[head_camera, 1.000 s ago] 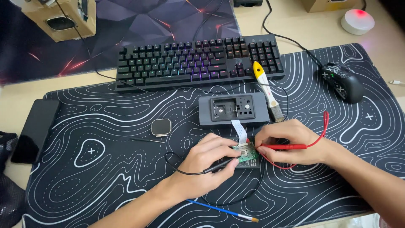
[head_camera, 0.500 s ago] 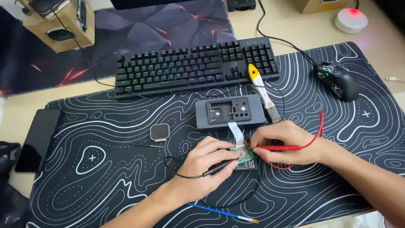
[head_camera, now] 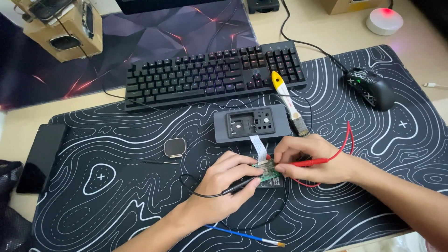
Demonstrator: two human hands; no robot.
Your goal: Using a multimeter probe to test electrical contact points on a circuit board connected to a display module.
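At the far left, a dark flat slab (head_camera: 41,156) lies half off the patterned desk mat (head_camera: 116,214), and a black mesh shape (head_camera: 9,200) beside it is cut off by the frame edge, so its kind cannot be told. Further in, a small square watch body (head_camera: 174,147) rests on the mat, with a thin dark pin (head_camera: 158,163) just beside it. The left hand (head_camera: 224,184) pinches a black probe (head_camera: 238,186) narrowly between thumb and fingers, its tip hidden at the small green circuit board (head_camera: 267,173). That board lies at the mat's middle, mostly covered by both hands, joined by a pale ribbon cable (head_camera: 259,148) to a grey box (head_camera: 252,123) above. The right hand (head_camera: 310,159) grips a red probe (head_camera: 311,163); its tip is hidden under the fingers at the board. A blue-handled brush (head_camera: 242,235) lies below. Behind are a keyboard (head_camera: 214,74), a yellow-handled brush (head_camera: 287,100) and a mouse (head_camera: 371,87).
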